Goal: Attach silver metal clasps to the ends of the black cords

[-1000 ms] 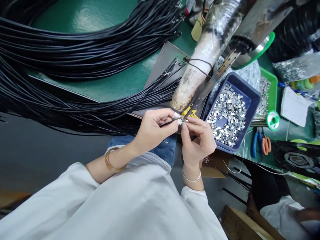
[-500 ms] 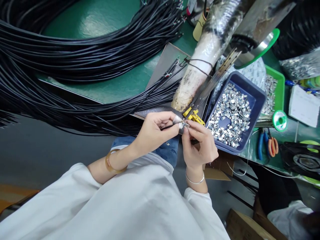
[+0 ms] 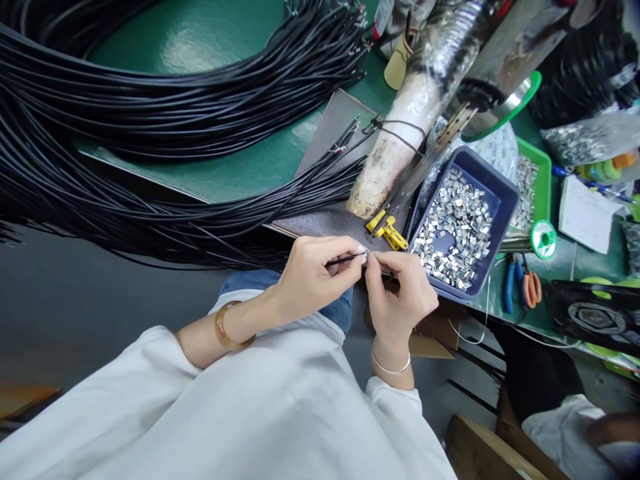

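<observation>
My left hand (image 3: 313,270) pinches a thin black cable (image 3: 345,259) near its end, with white tape or wrap at a fingertip. Tip to tip with it, my right hand (image 3: 403,287) is closed in a pinch on a small metal connector (image 3: 367,254) at the cable's end. The fingertips hide most of that part. Just beyond my hands lies a yellow-handled tool (image 3: 387,231) on a dark board (image 3: 340,225). To the right of it, a blue bin (image 3: 506,193) holds many small silvery metal shells (image 3: 457,223).
Thick bundles of black cable (image 3: 175,107) sweep over the green table (image 3: 215,33) at left. A plastic-wrapped tube (image 3: 395,147) leans in at the middle. Farther right are a green tray (image 3: 543,180), a solder spool (image 3: 543,239), pliers (image 3: 530,287) and a fan (image 3: 597,317). A co-worker's sleeve (image 3: 563,427) shows at lower right.
My hands have shifted slightly down and stay fingertip to fingertip. The metal connector, plainer before, is now mostly covered by my fingers. The view has turned a little to the right.
</observation>
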`<state>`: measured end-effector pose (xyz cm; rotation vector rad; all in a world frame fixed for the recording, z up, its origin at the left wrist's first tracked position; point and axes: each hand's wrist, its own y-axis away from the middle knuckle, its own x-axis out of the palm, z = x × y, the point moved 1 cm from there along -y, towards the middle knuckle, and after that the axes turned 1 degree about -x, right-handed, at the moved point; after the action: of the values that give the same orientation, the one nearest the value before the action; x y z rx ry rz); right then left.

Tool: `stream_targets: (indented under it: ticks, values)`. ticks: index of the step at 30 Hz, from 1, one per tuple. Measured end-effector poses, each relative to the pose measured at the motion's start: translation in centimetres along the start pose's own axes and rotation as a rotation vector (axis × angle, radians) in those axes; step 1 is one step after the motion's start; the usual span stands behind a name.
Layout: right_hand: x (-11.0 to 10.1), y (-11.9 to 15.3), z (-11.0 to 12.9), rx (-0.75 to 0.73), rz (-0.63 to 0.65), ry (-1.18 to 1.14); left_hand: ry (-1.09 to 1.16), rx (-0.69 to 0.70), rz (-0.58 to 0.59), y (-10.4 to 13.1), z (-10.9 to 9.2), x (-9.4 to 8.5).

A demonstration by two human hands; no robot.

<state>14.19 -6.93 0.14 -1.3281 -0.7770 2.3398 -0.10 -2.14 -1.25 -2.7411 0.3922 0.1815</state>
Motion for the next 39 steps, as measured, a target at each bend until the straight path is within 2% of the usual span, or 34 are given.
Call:
stream_targets:
  ticks: [3, 6, 7, 9, 11, 13, 14, 19, 21, 28, 39]
  values:
    - [0.5, 0.5, -0.2, 0.164, 0.07, -0.172, 0.106, -0.089, 0.023, 0.1, -0.1, 0.0]
    - [0.6, 0.8, -0.6, 0.319, 0.113, -0.427, 0.416, -0.316, 0.136, -0.2, -0.3, -0.2]
    - [0.5, 0.8, -0.8, 0.343, 0.062, -0.443, 0.51, -0.383, 0.162, -0.3, -0.4, -0.3]
    - [0.1, 0.6, -1.1, 0.316, -0.174, -0.398, 0.632, -0.481, 0.174, -0.7, -0.5, -0.5]
    - [-0.2, 0.4, -1.2, 0.198, -0.437, -0.386, 0.678, -0.543, 0.152, -1.0, -0.4, -0.6]
    - [-0.2, 0.2, -1.2, 0.115, -0.557, -0.397, 0.675, -0.565, 0.121, -1.2, -0.4, -0.6]
    - [-0.1, 0.2, -1.2, 0.099, -0.546, -0.39, 0.668, -0.56, 0.109, -1.2, -0.4, -0.6]
    - [1.1, 0.7, -1.1, 0.058, -0.261, -0.273, 0.591, -0.524, 0.082, -1.3, -0.1, -0.1]
    - [1.5, 0.8, -1.1, 0.031, -0.202, -0.221, 0.541, -0.512, 0.054, -1.4, 0.2, 0.2]
    - [2.3, 0.3, -1.4, 0.022, -0.202, -0.231, 0.43, -0.472, -0.055, -1.8, 0.6, 0.6]
    - [1.8, -0.2, -1.1, -0.022, -0.206, -0.151, 0.419, -0.457, -0.067, -2.0, 0.3, 0.5]
